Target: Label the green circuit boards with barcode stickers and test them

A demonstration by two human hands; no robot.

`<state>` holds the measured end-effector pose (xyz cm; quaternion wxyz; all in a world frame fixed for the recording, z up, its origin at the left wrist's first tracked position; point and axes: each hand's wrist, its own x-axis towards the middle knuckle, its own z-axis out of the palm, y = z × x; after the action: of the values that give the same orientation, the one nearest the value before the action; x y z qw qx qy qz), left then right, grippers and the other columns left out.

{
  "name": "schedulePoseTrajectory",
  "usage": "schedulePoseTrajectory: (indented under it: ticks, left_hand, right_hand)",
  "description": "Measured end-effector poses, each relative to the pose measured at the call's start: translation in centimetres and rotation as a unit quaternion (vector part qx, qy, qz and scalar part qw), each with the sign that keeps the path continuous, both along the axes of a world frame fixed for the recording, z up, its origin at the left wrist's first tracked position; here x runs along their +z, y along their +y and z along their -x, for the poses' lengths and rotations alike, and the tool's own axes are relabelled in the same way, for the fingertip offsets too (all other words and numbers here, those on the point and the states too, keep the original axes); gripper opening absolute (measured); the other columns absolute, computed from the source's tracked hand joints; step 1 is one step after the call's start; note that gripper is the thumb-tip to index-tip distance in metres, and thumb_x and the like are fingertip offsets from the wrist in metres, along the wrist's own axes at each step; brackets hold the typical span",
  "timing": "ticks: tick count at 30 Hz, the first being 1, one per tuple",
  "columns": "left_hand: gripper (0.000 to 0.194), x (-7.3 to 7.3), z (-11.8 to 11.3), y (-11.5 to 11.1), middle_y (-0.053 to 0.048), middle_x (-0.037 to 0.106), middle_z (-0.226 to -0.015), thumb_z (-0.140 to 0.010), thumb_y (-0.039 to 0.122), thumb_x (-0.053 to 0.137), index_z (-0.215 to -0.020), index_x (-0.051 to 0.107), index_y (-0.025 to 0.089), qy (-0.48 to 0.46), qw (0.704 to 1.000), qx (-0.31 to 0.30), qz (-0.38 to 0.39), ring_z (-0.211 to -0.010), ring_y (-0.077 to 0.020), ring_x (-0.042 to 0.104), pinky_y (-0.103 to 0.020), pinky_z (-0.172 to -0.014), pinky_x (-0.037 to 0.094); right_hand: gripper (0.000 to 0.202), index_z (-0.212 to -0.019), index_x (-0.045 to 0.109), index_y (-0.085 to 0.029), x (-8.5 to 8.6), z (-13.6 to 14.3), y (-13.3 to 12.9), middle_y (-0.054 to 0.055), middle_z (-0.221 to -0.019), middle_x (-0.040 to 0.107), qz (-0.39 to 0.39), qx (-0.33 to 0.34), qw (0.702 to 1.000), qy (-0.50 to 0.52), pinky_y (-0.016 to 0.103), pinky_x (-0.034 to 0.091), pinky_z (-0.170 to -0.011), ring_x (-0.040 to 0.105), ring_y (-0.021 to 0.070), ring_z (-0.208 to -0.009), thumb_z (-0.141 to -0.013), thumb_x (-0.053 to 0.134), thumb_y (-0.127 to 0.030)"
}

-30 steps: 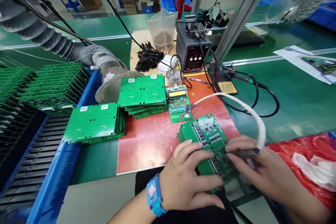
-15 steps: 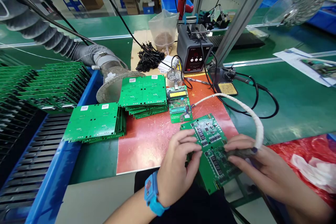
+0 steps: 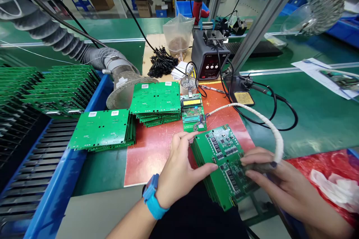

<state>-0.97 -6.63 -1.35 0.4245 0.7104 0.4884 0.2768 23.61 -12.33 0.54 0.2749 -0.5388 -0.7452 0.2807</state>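
My right hand [image 3: 276, 179] pinches a dark, taped programming probe [image 3: 259, 167] at the end of a white-wrapped cable [image 3: 265, 114]. Its tip meets the top circuit board [image 3: 224, 162], a green one with two four-digit displays; the exact contact is hidden by my fingers. That board lies on a stack of similar boards at the table's front edge, tilted toward me. My left hand [image 3: 185, 171], a blue watch on its wrist, grips the stack's left side, thumb on the top board and fingers at the far corner. The cable leads to a small programmer board [image 3: 193, 112] with a lit yellow screen.
Two stacks of green boards [image 3: 155, 99] [image 3: 99, 129] lie left of the programmer. A blue crate [image 3: 60, 190] of upright boards stands at far left, beside a fume hose [image 3: 123, 82]. Behind are a soldering station [image 3: 210, 56] and black leads [image 3: 161, 62]. Red plastic [image 3: 305, 168] lies at right.
My left hand has gone from curled fingers over the top board to a wider grip along the stack's left side. The right hand stays with the probe at the board.
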Motion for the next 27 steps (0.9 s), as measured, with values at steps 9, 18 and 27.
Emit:
schedulePoseTrajectory:
  ticks: [9, 18, 27]
  left_hand:
    - [0.067, -0.13, -0.15, -0.13, -0.007, 0.040, -0.117, -0.072, 0.040, 0.073, -0.127, 0.037, 0.028, -0.020, 1.000, 0.002, 0.012, -0.109, -0.0250, 0.047, -0.047, -0.093, 0.045]
    - [0.067, -0.19, -0.10, -0.10, -0.007, 0.042, -0.113, -0.073, 0.038, 0.073, -0.128, 0.036, 0.028, -0.022, 1.000, 0.005, 0.007, -0.108, -0.0254, 0.047, -0.047, -0.091, 0.045]
    - [0.068, -0.33, -0.01, -0.08, -0.007, 0.043, -0.112, -0.073, 0.041, 0.072, -0.129, 0.036, 0.027, -0.009, 1.000, 0.005, 0.013, -0.105, -0.0247, 0.048, -0.043, -0.087, 0.047]
  right_hand:
    - [0.024, -0.107, 0.055, -0.030, 0.03, -0.03, 0.08, 0.002, -0.098, 0.064, 0.007, -0.006, 1.000, -0.001, 0.028, 0.055, -0.077, 0.064, 0.0180, -0.094, -0.084, 0.057, -0.020]
    - [0.022, -0.102, 0.060, -0.029, 0.27, 0.17, 0.18, 0.003, -0.094, 0.067, -0.002, -0.022, 1.000, 0.015, 0.029, 0.056, -0.074, 0.065, 0.0192, -0.090, -0.081, 0.060, -0.021]
    - [0.023, -0.105, 0.057, -0.030, 0.28, 0.24, 0.32, 0.002, -0.096, 0.065, -0.004, -0.007, 1.000, 0.008, 0.028, 0.056, -0.073, 0.064, 0.0177, -0.090, -0.084, 0.057, -0.020]
